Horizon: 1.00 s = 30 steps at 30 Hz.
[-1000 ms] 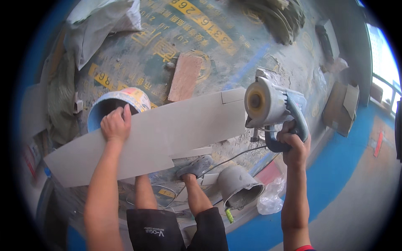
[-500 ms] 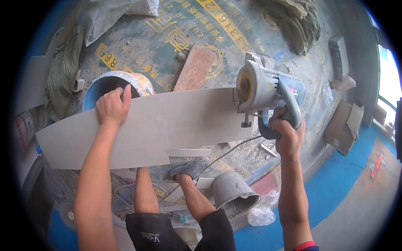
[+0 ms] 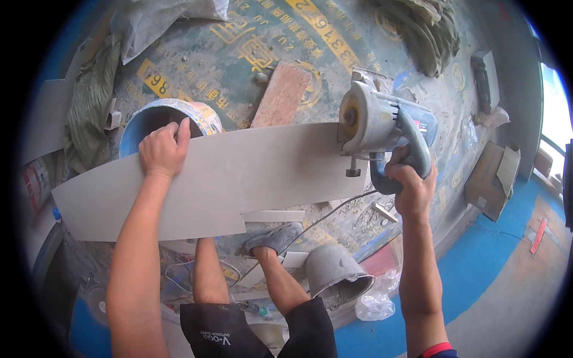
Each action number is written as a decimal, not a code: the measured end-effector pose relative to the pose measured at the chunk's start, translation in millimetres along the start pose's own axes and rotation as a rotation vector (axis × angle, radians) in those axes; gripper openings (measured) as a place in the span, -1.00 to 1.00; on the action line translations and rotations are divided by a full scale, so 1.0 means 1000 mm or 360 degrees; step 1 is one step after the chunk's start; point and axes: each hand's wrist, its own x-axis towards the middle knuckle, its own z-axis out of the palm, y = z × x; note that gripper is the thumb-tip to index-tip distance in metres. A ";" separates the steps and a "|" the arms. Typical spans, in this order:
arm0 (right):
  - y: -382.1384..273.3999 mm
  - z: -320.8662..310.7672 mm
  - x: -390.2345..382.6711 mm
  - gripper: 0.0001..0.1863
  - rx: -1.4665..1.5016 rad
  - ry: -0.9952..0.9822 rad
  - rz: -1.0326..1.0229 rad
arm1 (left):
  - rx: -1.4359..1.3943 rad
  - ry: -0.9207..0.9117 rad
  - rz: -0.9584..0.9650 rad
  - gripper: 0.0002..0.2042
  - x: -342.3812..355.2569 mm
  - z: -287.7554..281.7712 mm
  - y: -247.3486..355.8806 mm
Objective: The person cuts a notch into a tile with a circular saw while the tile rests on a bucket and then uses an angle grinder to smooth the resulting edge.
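Observation:
A long pale grey tile point(image 3: 197, 185) lies across the picture in front of me, its left end tapered and its near edge notched. My left hand point(image 3: 162, 149) grips the tile's far edge beside a bucket point(image 3: 206, 116), the fingers curled over and partly hidden. At the tile's right end, my right hand point(image 3: 413, 182) is wrapped round the looped handle of a dusty handheld circular saw point(image 3: 373, 119). The saw's base rests at the tile's far right corner; its blade cannot be seen against the tile. A power cord point(image 3: 328, 215) runs from the saw toward my feet.
A reddish board point(image 3: 282, 95) lies on the dusty floor beyond the tile. Nearer me, a tipped grey bucket point(image 3: 334, 271) and clear plastic point(image 3: 376, 304) lie by my foot. A cardboard box point(image 3: 492, 182) stands at right, sacks point(image 3: 161, 24) at far left.
The saw has shifted slightly against the tile and now covers a small dark mark near its far right corner. The whole view has moved a little; both hands keep their holds.

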 end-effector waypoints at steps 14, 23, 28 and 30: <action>0.002 0.005 -0.004 -0.77 0.0037 0.0015 -0.0013 | -0.0013 -0.0001 -0.0005 -0.48 -0.001 0.001 -0.001; 0.009 -0.002 -0.002 -0.67 0.0050 -0.0027 0.0003 | -0.0047 -0.0062 -0.0044 -0.45 -0.001 -0.003 0.002; 0.004 0.000 0.000 -0.52 -0.0010 -0.0067 -0.0016 | -0.0046 -0.0051 -0.0030 -0.45 -0.001 -0.001 0.000; 0.005 -0.002 0.001 -0.52 -0.0015 -0.0089 -0.0021 | -0.0041 -0.0048 -0.0028 -0.46 -0.001 0.000 -0.001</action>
